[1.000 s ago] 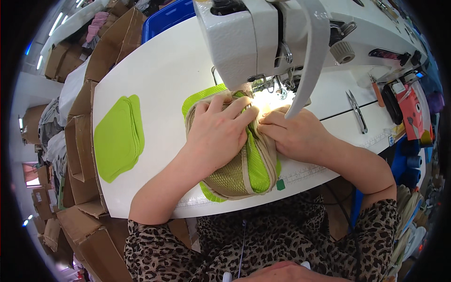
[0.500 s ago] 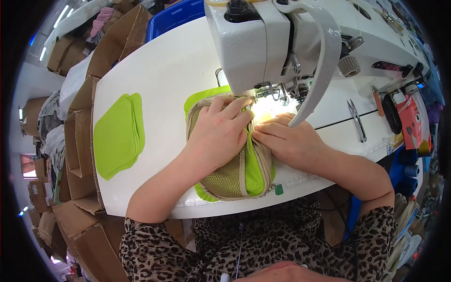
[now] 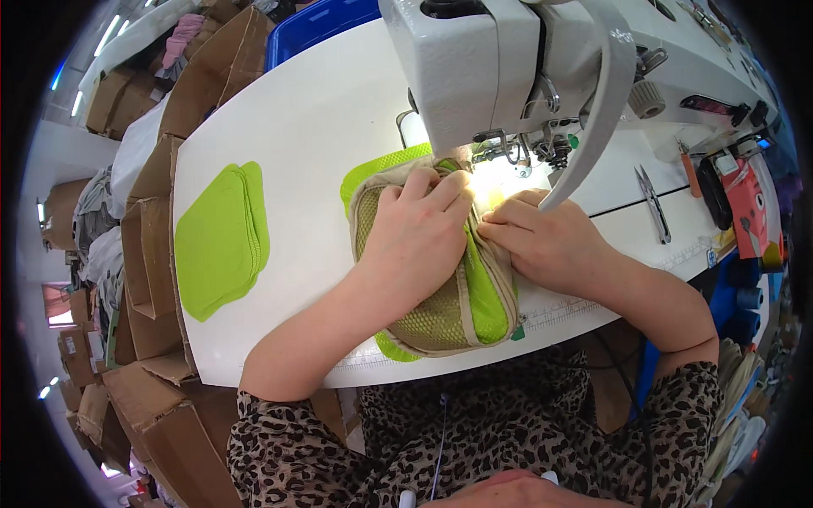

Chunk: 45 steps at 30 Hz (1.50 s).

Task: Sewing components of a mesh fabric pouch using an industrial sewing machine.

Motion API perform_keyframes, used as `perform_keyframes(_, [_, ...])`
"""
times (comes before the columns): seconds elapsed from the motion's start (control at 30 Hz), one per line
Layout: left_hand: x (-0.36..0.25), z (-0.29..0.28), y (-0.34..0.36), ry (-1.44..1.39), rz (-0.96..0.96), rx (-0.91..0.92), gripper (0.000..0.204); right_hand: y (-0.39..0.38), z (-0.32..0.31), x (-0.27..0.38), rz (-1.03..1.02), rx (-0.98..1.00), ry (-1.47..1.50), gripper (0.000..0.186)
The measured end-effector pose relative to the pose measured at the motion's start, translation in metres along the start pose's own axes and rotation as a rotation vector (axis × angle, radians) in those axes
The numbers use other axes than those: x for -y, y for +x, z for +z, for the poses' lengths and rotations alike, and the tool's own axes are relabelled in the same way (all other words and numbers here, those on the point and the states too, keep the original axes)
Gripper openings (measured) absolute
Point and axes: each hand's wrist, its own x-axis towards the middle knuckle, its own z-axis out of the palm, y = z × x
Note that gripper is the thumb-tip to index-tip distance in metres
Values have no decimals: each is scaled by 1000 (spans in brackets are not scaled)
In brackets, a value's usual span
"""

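Observation:
A lime-green and beige mesh pouch [image 3: 428,328] with beige binding along its edges lies under the front of a white sewing machine [image 3: 474,76]. Its far end reaches the brightly lit presser foot and needle area, where the exact stitching point is lost in glare. My left hand [image 3: 417,237] lies over the pouch's top, fingers bent and gripping a fold near the foot. On the other side, my right hand [image 3: 555,245] pinches the beige edge between thumb and fingers, just below the machine's curved white guard [image 3: 605,110].
Green fabric pieces [image 3: 218,241] lie stacked on the white table [image 3: 305,152] at left. Thread snips [image 3: 654,206] rest at right, near a red pouch [image 3: 745,207]. Cardboard boxes [image 3: 174,423] crowd the left side, and a blue bin [image 3: 318,32] stands behind.
The whole view has shifted slightly, with the machine appearing farther right and higher. The pouch's near end has swung a little to the right; both hands keep their hold on it.

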Motion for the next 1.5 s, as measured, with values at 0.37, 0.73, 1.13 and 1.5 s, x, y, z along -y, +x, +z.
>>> perform_keyframes(0.37, [8,2,8,-21,-28,32,20,-1,11,-10,6,-85,9,13])
perform_keyframes(0.73, [10,3,11,-154,-89,29,28,1,11,-19,17,-32,-4,16])
perform_keyframes(1.13, [-26,-45,-20,-408,277,156,67,1,7,-13,-24,-71,105,39])
perform_keyframes(1.5, [-19,-26,-36,-568,194,-197,50,-3,7,16,-247,-282,-96,19])
